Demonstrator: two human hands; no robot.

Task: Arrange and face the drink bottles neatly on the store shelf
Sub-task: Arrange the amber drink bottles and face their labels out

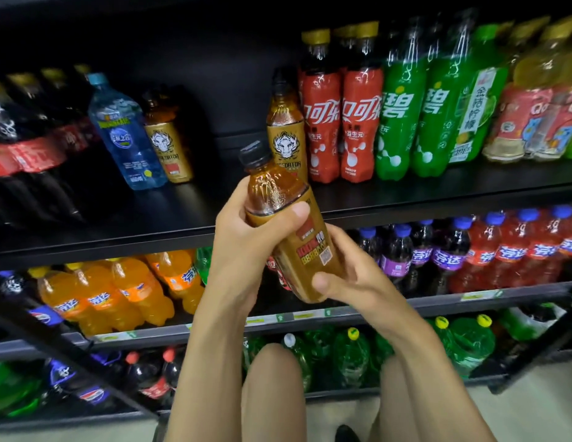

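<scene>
While the top shelf is full at its right end, a wide bare stretch of black board lies open in its middle, between two standing gold bottles. The left gold bottle stands just beside a blue water bottle, and further left come dark cola bottles that lean. The right gold bottle stands upright with its tiger label to the front, touching or almost touching the red cola bottles; green bottles follow at the right. The front edge of the shelf runs free below this gap.

Both hands hold the amber bottle in the air in front of this edge, not on any shelf. It is tilted, with its black cap up and to the left, near the right gold bottle. The left hand wraps the upper body, its thumb lying across the top of the label. The right hand grips the lower end, the thumb pressed near the base. The back of the label faces the camera.
</scene>
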